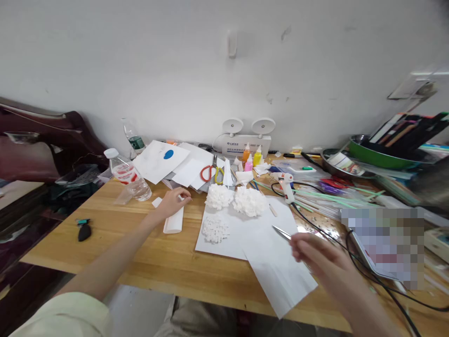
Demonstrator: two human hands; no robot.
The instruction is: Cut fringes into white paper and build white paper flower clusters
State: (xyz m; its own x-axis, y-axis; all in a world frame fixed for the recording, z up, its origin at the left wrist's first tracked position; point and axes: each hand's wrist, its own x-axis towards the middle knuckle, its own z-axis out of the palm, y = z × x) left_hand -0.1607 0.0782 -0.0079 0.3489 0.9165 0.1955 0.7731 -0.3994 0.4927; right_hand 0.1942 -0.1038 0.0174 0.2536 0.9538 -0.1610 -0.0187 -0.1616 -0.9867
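Observation:
My left hand (173,202) is over a folded white paper strip (174,222) left of the middle of the table, its fingers pressed together; what they hold, if anything, is too small to tell. My right hand (314,250) grips metal tweezers (281,232), whose tips point left over white paper sheets (259,243). Two fluffy white clumps (250,201) lie at the back of the sheets. A flatter patch of white crumbs (215,230) is in front of them.
A water bottle (131,180) stands at the left. Red-handled pliers (207,172), small paint bottles (249,163) and a glue gun (286,187) are behind the sheets. Black cables (321,229), straws (333,198) and a green bowl (382,157) fill the right side.

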